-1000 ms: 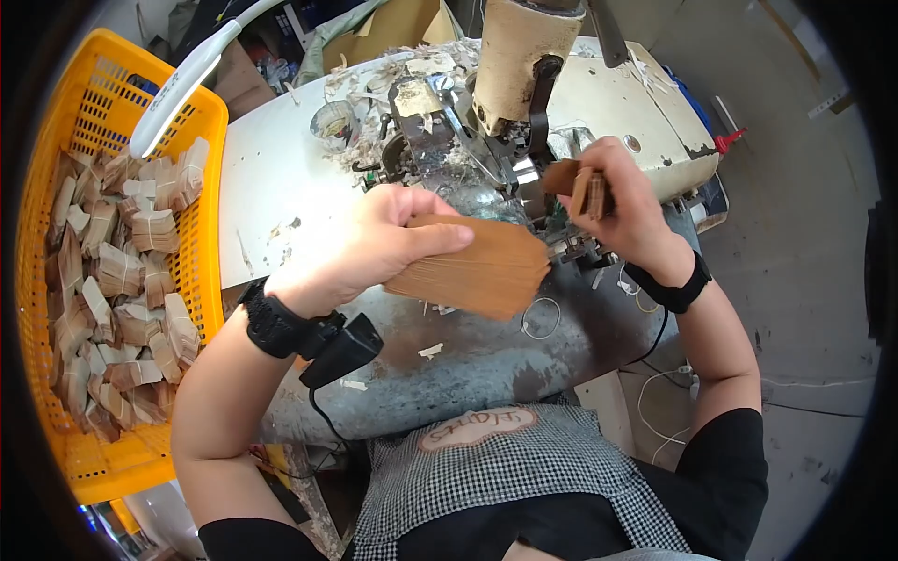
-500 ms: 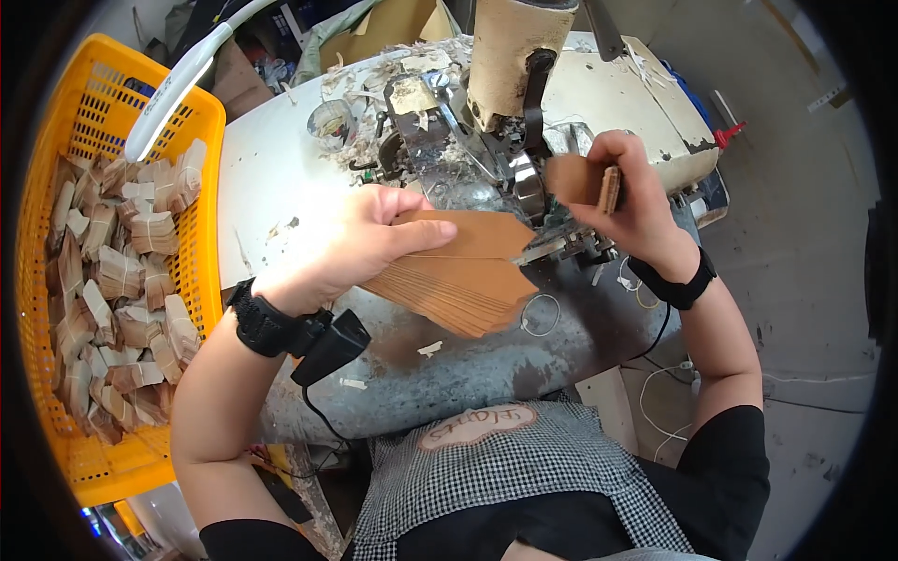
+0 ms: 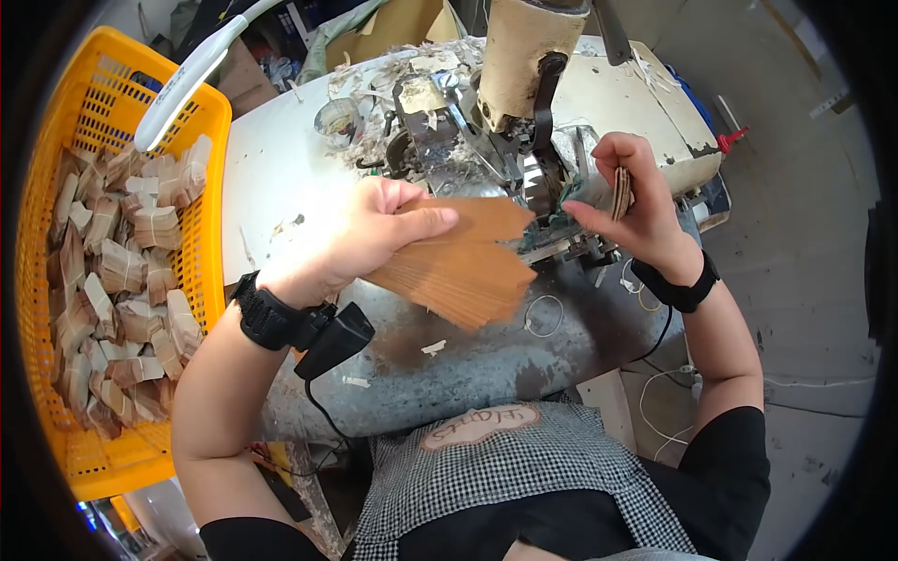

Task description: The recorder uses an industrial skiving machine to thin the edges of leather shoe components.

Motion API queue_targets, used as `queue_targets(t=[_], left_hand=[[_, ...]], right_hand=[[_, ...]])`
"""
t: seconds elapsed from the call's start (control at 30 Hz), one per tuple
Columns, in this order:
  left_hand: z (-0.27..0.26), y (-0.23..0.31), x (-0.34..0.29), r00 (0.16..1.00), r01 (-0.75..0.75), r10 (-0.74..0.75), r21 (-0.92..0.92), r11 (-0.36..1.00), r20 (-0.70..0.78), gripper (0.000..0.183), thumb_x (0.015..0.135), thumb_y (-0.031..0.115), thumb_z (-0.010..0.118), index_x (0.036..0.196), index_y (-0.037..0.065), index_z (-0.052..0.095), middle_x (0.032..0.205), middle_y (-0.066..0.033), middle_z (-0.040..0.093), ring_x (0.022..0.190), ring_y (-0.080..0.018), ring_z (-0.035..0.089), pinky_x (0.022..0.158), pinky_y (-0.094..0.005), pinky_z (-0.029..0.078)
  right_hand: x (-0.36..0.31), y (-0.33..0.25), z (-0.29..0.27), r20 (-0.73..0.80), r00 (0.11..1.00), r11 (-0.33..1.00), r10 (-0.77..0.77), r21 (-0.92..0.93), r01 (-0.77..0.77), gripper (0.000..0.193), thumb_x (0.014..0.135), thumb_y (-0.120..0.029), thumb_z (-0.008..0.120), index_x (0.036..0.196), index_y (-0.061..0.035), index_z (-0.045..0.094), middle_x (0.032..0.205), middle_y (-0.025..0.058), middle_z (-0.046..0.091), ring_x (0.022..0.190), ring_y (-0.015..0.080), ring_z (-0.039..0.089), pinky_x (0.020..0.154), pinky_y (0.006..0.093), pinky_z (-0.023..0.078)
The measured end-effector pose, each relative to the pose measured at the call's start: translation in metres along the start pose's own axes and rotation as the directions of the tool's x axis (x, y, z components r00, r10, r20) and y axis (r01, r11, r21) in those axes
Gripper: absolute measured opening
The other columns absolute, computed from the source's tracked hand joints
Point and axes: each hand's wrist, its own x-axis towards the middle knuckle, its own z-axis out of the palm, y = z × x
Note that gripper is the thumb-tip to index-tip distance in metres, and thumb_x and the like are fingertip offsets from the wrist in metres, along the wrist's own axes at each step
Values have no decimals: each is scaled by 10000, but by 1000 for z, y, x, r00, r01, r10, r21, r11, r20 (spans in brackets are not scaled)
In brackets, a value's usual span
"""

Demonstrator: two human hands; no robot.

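A fanned stack of brown, leather-like strips [image 3: 468, 280] with angled ends is pinched in my left hand [image 3: 374, 229], thumb on top and fingers beneath. The topmost strip is spread apart from the others and points toward the metal working parts [image 3: 538, 182] of a bench machine. To the right of these parts is my right hand [image 3: 650, 210], with a small bundle of similar pieces [image 3: 620, 194] held edge-on against its palm by curled fingers. Its thumb stretches out to the left, apart from the index finger, with nothing visible between their tips.
A yellow plastic basket [image 3: 224, 178] at the left holds many banded bundles of pale strips. The machine's cream column [image 3: 528, 61] rises beyond my hands, with scraps [image 3: 374, 103] around it. A white lamp [image 3: 182, 93] hangs over the basket. A wire loop [image 3: 543, 316] lies near the strips.
The brown piece that curved out from my right fingers no longer shows there; the bundle stays in that hand. The right thumb now reaches out. The strips in my left hand have shifted slightly.
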Motion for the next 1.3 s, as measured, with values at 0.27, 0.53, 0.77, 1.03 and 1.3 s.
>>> queue_targets(t=[0.27,0.53,0.77,1.03,1.3], left_hand=[[18,19,2,999,-31,32,304,952,3,260,935,273,660,983,18,671,786,17,651,643,-32,562,595,-206,457],[10,17,2,988,99,-70,223,970,-134,227,919,262,683,935,36,672,802,28,651,689,-19,563,618,-212,461],[3,5,0,997,-79,75,136,988,34,244,928,276,671,963,34,679,832,13,669,711,-21,576,653,-197,460],[14,15,5,998,16,1,257,966,-66,335,920,325,674,1002,0,681,838,-2,682,722,-30,592,665,-215,481],[2,4,2,997,-42,39,61,997,60,391,875,348,723,1061,5,686,880,-16,706,710,-48,616,663,-213,495]], right_hand=[[2,10,4,148,988,992,-44,-112,61,546,567,39,799,1013,-58,498,1038,110,547,987,309,530,815,385,463],[4,4,2,96,994,998,-61,-9,62,478,677,-27,828,1036,-51,513,1042,106,549,942,310,557,796,361,483],[2,11,2,165,982,981,-97,-152,122,466,683,-24,833,1000,-72,494,1009,99,515,879,276,523,784,351,460],[9,4,7,145,984,994,-104,-21,108,460,688,-14,825,1009,-62,498,1050,95,565,938,310,562,782,348,493],[9,4,2,184,982,999,-52,26,48,450,703,-28,817,1013,-59,492,1217,129,549,1062,319,534,871,369,477]])
